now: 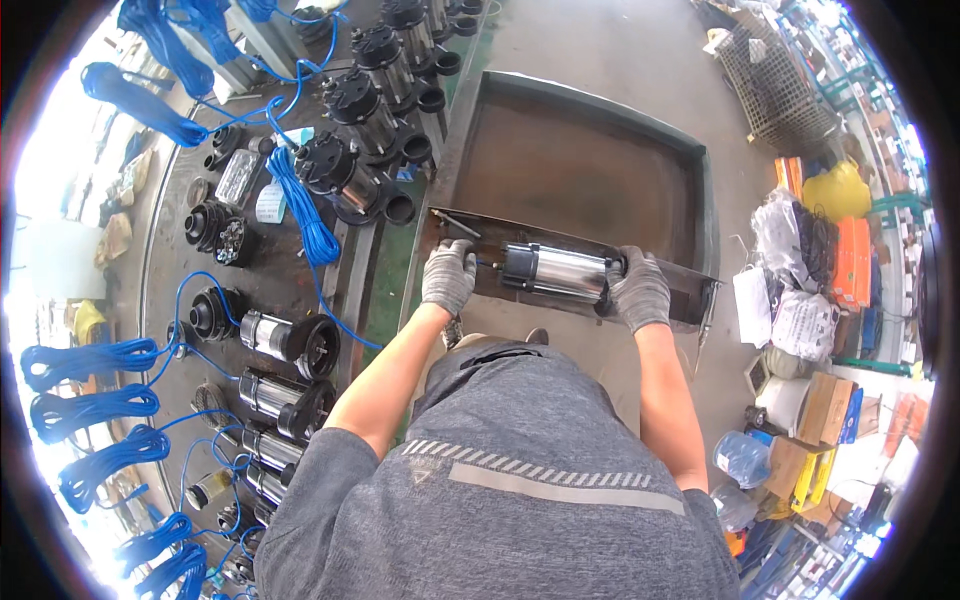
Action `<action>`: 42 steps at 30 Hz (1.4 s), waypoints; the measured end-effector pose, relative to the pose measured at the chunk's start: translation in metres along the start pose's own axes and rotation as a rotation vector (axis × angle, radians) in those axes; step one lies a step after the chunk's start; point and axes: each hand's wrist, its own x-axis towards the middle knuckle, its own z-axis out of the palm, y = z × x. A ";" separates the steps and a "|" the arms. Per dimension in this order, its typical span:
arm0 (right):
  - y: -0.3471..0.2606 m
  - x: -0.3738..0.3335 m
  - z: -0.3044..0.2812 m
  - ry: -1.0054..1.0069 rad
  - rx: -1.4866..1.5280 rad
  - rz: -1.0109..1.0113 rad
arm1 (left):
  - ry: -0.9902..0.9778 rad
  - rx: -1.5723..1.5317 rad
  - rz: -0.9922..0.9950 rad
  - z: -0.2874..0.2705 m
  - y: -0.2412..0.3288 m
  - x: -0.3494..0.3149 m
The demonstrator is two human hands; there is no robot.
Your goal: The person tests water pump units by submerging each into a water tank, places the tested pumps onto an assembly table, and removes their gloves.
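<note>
A silver motor [560, 271] with black end caps lies sideways in front of me, on the near ledge of a metal tank [707, 190]. My right hand [640, 288], in a grey knit glove, is wrapped round the motor's right end cap. From its left end a thin shaft [490, 264] points toward my left hand [450, 277], gloved the same way. The left fingers are curled close beside the shaft's tip; what they hold is hidden. A metal rod-like tool [455, 223] rests on the ledge just beyond my left hand.
On the left bench [290, 240] stand several black-and-steel pumps [352, 110], loose motors [275, 392] and coiled blue cables [305, 215]. Bags, boxes, a clear water jug [742, 456] and an orange case [852, 262] sit right. A mesh crate [775, 85] stands far right.
</note>
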 end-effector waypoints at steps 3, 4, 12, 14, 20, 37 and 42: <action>0.021 -0.006 0.005 0.052 0.181 -0.067 | -0.128 -0.224 -0.061 -0.001 0.026 -0.008; 0.033 -0.010 0.011 0.046 0.344 -0.027 | -0.182 -0.287 -0.086 0.002 0.037 -0.011; 0.221 -0.061 0.065 0.355 0.288 0.373 | -0.169 -0.407 -0.189 0.018 0.083 -0.021; 0.263 -0.074 0.066 0.313 0.168 0.610 | -0.181 -0.317 -0.188 0.025 0.081 -0.020; 0.331 -0.064 0.107 0.231 0.695 0.738 | -0.164 -0.276 -0.229 0.048 0.066 -0.015; 0.196 -0.049 0.069 -0.035 1.300 0.240 | -0.247 -0.264 -0.259 0.033 0.084 -0.008; 0.175 -0.028 0.077 -0.109 0.990 0.081 | -0.227 -0.243 -0.254 0.029 0.091 -0.009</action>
